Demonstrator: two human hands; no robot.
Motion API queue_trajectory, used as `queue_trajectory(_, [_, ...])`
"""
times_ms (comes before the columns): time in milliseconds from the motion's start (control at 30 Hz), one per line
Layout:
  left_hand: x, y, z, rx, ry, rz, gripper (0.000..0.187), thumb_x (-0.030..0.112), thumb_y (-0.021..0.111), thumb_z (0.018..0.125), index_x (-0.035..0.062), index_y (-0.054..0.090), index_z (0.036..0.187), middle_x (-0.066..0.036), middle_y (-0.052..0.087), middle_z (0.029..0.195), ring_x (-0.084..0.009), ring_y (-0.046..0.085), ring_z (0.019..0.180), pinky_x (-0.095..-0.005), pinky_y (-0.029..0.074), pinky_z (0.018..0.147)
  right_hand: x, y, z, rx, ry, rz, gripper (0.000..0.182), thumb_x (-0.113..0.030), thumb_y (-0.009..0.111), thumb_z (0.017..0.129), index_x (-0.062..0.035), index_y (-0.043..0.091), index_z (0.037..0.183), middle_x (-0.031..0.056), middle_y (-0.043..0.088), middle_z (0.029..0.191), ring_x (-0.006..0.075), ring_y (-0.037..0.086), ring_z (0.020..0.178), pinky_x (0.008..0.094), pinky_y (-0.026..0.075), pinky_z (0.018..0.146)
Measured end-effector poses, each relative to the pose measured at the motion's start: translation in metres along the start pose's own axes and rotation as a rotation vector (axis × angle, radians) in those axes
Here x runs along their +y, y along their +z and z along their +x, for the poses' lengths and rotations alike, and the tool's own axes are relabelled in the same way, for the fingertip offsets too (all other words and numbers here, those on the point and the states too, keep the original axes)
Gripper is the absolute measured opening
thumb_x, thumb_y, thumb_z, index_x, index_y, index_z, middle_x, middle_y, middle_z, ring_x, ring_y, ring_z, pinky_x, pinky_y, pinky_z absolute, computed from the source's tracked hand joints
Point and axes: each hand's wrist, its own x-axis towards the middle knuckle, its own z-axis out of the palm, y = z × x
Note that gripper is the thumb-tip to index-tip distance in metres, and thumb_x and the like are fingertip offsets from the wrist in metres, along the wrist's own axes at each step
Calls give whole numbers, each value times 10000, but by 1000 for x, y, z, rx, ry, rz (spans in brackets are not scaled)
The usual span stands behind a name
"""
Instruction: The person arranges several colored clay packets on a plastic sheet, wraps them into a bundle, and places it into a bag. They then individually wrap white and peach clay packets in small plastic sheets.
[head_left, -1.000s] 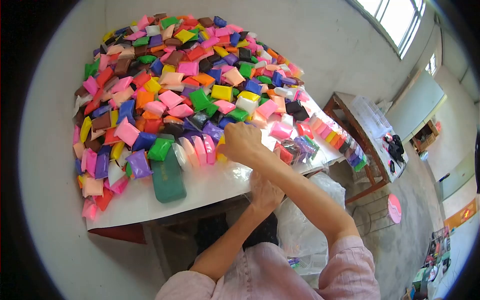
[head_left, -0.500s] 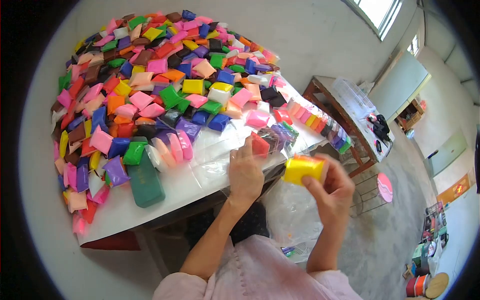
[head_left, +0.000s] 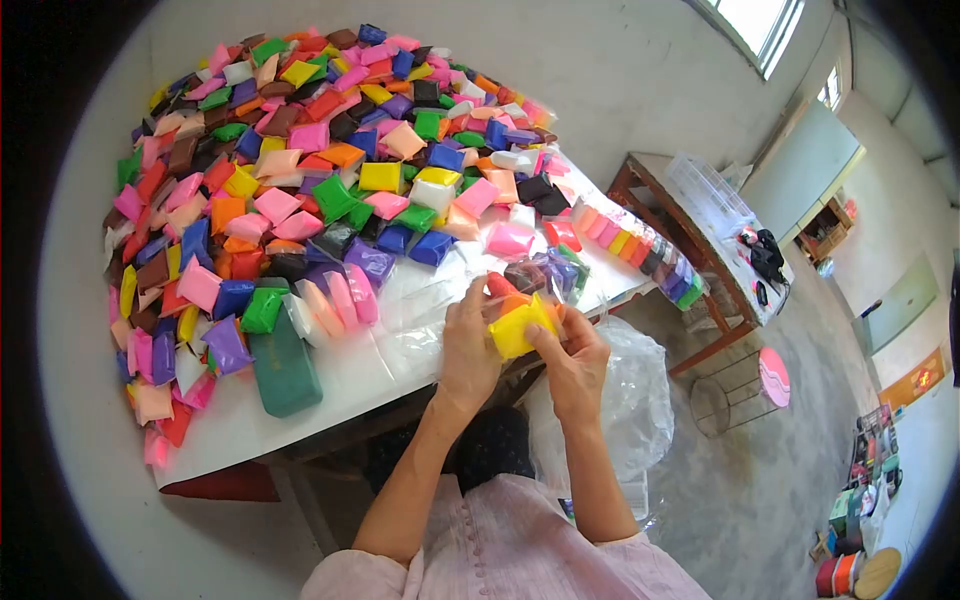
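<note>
My right hand pinches a yellow packet, with an orange packet just behind it. Close on its left, my left hand has its fingers bent around a clear plastic bag that lies partly on the table. A red packet shows at the fingertips of my left hand, beside dark and purple packets under clear film. Left of my hands, a few pink and peach packets stand in a row near a dark green case.
A large pile of coloured packets covers the left and back of the white table. A long bagged row of packets lies at its right end. Beyond are a second table, a wire stool and a hanging clear bag.
My right hand has moved left with the yellow packet, from beyond the table edge to beside my left hand. My left hand has shifted slightly left.
</note>
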Motion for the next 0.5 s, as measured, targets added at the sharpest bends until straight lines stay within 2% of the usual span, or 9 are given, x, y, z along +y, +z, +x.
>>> queue_trajectory(100, [8, -3, -1, -35, -28, 29, 508, 55, 608, 858, -37, 463, 1336, -233, 645, 1066, -424, 545, 1009, -486, 440, 893, 0, 3, 3, 25, 3, 60, 386, -69, 717, 877, 70, 588, 1213, 84, 668, 1084, 114, 641, 940, 227, 511, 813])
queue_trajectory(200, [12, -4, 0, -20, 12, 80, 545, 83, 649, 836, 3, 492, 1352, -204, 643, 1059, -373, 581, 1005, -426, 468, 874, 5, 10, 3, 70, -81, 62, 381, -74, 718, 881, 65, 591, 1213, 84, 670, 1096, 110, 640, 940, 228, 512, 808])
queue_trajectory(300, [8, -4, 4, -16, 33, 64, 563, 137, 667, 851, -18, 486, 1362, -203, 639, 1055, -362, 587, 991, -419, 471, 865, 14, 16, 6, 122, -148, -10, 404, -85, 699, 902, 74, 555, 1245, 89, 672, 1059, 101, 631, 918, 224, 522, 772])
queue_trajectory(400, [18, -8, 3, -59, -87, 63, 596, 191, 691, 860, -50, 470, 1358, -213, 636, 1069, -360, 590, 1019, -418, 470, 886, 32, 23, 9, 181, -238, -85, 412, -91, 690, 911, 68, 538, 1260, 96, 671, 1044, 94, 624, 895, 226, 525, 740])
queue_trajectory(500, [16, -4, 2, 11, -142, 14, 637, 238, 716, 855, -76, 463, 1347, -229, 629, 1103, -364, 591, 1064, -417, 465, 920, 45, 27, 10, 238, -354, -175, 402, -90, 690, 910, 55, 535, 1253, 99, 669, 1036, 90, 618, 866, 228, 519, 724])
